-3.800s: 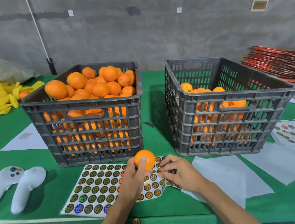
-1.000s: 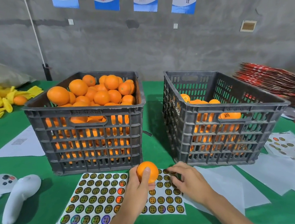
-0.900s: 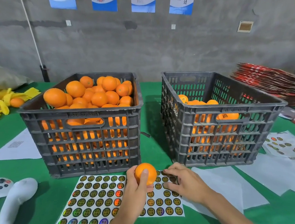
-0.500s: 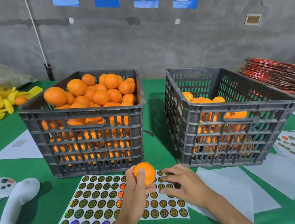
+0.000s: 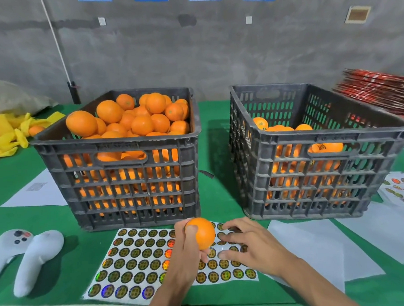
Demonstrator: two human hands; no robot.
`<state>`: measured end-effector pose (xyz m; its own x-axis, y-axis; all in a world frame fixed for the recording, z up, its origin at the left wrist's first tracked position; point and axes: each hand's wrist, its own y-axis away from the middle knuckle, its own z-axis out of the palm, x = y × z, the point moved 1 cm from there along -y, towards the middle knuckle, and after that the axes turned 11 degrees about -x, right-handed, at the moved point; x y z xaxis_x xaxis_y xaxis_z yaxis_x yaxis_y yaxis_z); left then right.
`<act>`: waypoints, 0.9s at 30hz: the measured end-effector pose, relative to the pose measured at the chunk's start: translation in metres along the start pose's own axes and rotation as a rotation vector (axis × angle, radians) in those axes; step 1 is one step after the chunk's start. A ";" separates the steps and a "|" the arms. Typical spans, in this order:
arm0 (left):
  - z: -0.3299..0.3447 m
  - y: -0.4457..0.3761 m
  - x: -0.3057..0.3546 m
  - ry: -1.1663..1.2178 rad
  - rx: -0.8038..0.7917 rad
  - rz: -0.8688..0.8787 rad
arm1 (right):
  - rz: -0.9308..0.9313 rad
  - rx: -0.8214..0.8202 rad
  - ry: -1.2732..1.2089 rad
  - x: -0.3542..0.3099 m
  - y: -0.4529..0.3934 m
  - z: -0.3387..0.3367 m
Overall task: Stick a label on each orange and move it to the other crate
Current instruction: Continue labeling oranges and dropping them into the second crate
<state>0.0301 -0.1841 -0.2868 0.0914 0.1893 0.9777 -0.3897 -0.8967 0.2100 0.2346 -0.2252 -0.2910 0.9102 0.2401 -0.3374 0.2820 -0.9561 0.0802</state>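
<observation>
My left hand [image 5: 188,253] grips one orange [image 5: 202,233] just above the sticker sheet [image 5: 137,261], which lies flat on the green desk [image 5: 12,182] in front of both crates. I see no label on the side of the fruit that faces me, so I judge this one not yet stickered. My right hand [image 5: 249,248] rests spread on the right part of the sheet, its fingertips [image 5: 222,255] pressing the paper among the round labels; I cannot tell whether a label has been lifted. The left crate [image 5: 129,192] is heaped with oranges above its rim, while the right crate [image 5: 319,182] is filled only partway, its pile well below the rim, and a few of the fruits there show small dark labels. So I reckon the job is roughly a third along at best: a fair batch has gone across, but the bulk waits in the left crate. Most of the sheet's rows are full, with bare spots near my right hand.
</observation>
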 end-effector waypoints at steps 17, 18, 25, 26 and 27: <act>-0.002 0.003 -0.004 0.033 -0.054 0.051 | 0.010 0.118 -0.394 -0.006 -0.011 0.000; -0.002 0.002 -0.005 0.024 -0.058 0.068 | 0.013 0.113 -0.419 -0.006 -0.011 0.000; -0.002 0.002 -0.003 -0.020 -0.078 0.042 | 0.062 0.087 -0.572 -0.008 -0.015 0.001; -0.002 0.002 -0.002 -0.036 -0.079 0.033 | 0.074 0.082 -0.591 -0.008 -0.015 0.002; -0.002 0.002 -0.003 -0.053 -0.081 0.026 | 0.092 0.078 -0.617 -0.008 -0.015 0.002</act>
<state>0.0275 -0.1858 -0.2891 0.1275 0.1428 0.9815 -0.4653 -0.8653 0.1863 0.2223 -0.2132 -0.2913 0.5805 0.0371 -0.8134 0.1664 -0.9833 0.0740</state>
